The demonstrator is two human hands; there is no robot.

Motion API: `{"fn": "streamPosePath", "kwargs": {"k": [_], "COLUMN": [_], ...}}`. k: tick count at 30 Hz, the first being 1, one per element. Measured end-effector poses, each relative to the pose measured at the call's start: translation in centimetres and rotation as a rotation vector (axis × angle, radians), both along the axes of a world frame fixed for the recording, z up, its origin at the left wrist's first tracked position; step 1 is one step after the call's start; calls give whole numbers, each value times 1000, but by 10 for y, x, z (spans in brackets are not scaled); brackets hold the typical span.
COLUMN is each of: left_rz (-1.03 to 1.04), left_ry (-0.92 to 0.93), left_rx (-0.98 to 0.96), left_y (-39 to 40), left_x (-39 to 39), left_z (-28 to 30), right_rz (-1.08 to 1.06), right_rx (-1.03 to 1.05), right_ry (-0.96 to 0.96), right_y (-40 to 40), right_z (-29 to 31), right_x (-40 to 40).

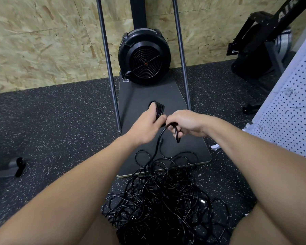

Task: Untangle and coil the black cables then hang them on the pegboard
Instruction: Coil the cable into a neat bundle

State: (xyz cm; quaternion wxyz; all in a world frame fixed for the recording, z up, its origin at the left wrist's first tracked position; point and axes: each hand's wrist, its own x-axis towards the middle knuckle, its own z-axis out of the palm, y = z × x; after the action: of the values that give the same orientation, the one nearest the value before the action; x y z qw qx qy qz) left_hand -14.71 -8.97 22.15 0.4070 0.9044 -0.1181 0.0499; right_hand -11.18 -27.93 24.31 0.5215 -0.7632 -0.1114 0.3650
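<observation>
Black cable, wound into a small coil (159,109), is gripped in the left hand (147,123), fingers curled round the bundled loops, held above a dark grey base plate (148,92) of a gym machine. Just beside it, the right hand (185,123) pinches a short loop of the same cable, apparently wrapping the loose end round the bundle to bind it. From the hands a single strand drops to a large tangled heap of black cables (164,200) on the speckled rubber floor (51,121), between the person's knees.

Judging by this, the work is at an early stage: one coil looks nearly finished, while most of the cable lies unsorted in the heap (how many separate cables it holds cannot be told). Nothing coiled hangs on the white pegboard (293,106), which leans at the right edge, well apart from the hands. Behind the plate stands a round black fan housing (144,56) against a chipboard wall (42,41).
</observation>
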Motion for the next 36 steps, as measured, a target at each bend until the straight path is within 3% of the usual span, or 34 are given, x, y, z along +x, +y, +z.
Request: {"fn": "streamPosePath", "kwargs": {"k": [8,11,19,23,26,31,36], "left_rz": [-57,-66,1,-12,-20,75,256], "left_ry": [113,173,41,75,92,93,56], "left_rx": [7,-66,-182,-303,-344,-350,-327], "left_y": [9,13,18,18,13,6,19], "left_x": [6,6,10,9,6,11,22], "left_z": [-6,-7,-2,3,6,-1,-8], "right_rz": [62,38,-218,-289,-122,190,142], "right_rx": [-121,-58,-26,-214,-437,-349,52], "right_ry": [-373,-358,-354,-567,-744,-583,-310], "right_y": [-17,-24,-36,-41,-34,-10,-1], "right_z": [-1,-3,-10,-17,-22,-22,-8], "right_x": [7,9,18,31,27,13,-1]}}
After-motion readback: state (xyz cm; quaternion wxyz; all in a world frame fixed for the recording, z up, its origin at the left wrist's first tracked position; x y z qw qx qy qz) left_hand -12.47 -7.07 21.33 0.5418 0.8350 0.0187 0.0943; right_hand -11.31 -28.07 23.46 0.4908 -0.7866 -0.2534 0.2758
